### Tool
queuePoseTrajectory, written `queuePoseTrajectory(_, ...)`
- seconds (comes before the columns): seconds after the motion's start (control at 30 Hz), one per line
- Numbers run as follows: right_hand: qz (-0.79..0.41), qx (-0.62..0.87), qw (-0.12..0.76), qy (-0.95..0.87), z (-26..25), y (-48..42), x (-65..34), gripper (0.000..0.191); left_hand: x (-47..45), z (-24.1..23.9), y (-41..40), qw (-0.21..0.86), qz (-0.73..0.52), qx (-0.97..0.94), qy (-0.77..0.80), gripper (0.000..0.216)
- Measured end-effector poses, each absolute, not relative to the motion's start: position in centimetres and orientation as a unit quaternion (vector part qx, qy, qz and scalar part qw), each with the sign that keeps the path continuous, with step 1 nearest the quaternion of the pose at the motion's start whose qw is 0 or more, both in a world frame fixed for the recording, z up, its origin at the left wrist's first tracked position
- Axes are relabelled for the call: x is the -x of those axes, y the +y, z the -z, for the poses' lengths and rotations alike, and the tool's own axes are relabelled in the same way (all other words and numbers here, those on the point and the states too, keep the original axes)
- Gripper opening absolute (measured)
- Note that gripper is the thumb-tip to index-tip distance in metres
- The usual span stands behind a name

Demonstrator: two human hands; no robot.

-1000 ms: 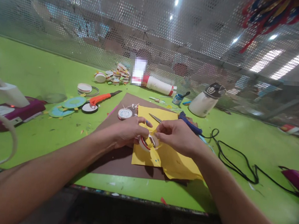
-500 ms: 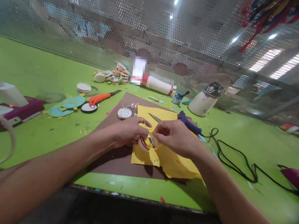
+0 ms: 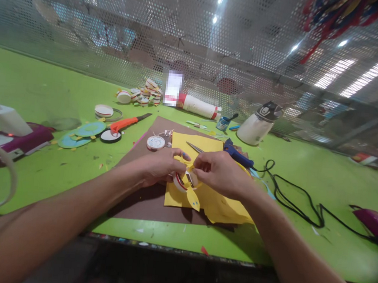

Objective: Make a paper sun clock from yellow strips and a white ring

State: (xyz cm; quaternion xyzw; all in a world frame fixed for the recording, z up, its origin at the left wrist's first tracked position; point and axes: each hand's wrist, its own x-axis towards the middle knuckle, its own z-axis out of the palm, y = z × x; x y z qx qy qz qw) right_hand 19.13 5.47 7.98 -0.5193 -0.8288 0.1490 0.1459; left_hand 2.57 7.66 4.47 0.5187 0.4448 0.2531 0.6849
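Observation:
Above a yellow paper sheet (image 3: 173, 198), my left hand (image 3: 164, 165) grips a small round paper turtle (image 3: 179, 182), white with a red band. Its yellow head (image 3: 193, 199) carries two blue dots and points toward me. My right hand (image 3: 219, 172) pinches a yellow paper part on the turtle's far right side; the fingers partly cover it. Just beyond the hands, scissors (image 3: 193, 147) show only their blades. A white printed disc (image 3: 156, 143) lies past my left hand on the brown board (image 3: 134, 205). Behind my right hand rests a blue glue gun (image 3: 238, 155).
Similar round pieces (image 3: 148, 94) are piled at the back. An orange-handled knife (image 3: 125, 123) and teal paper discs (image 3: 90, 129) lie left, near a purple power strip (image 3: 35, 140). A paint jar (image 3: 222, 123) and white jug (image 3: 255, 130) stand back right; a black cord (image 3: 298, 185) loops rightward.
The whole view has shifted very slightly. Both hands keep nearly the same grip on the turtle, and nothing else has visibly moved.

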Motion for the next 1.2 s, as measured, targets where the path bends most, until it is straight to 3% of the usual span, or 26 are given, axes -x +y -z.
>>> queuePoseTrajectory(0.33, -0.152, 0.515, 0.148, -0.83, -8.1, 5.6, -19.5, 0.009, -2.5, -4.6, 7.5, 0.695, -0.259, -0.509, 0.437, 0.051)
queuePoseTrajectory(0.63, -0.27, 0.52, 0.198, -0.786, -8.3, 5.9, -20.1, 0.019, -2.5, -4.9, 7.4, 0.716, -0.295, -0.484, 0.407, 0.049)
queuePoseTrajectory(0.87, -0.196, 0.56, 0.155, -0.79, -7.9, 5.7, -19.2, 0.01, -2.8, -5.6, 6.9, 0.678, -0.296, -0.512, 0.436, 0.051)
queuePoseTrajectory(1.2, -0.175, 0.553, 0.135, -0.803, -8.4, 5.5, -18.8, 0.012, -3.0, -5.7, 6.7, 0.678, -0.289, -0.51, 0.444, 0.054)
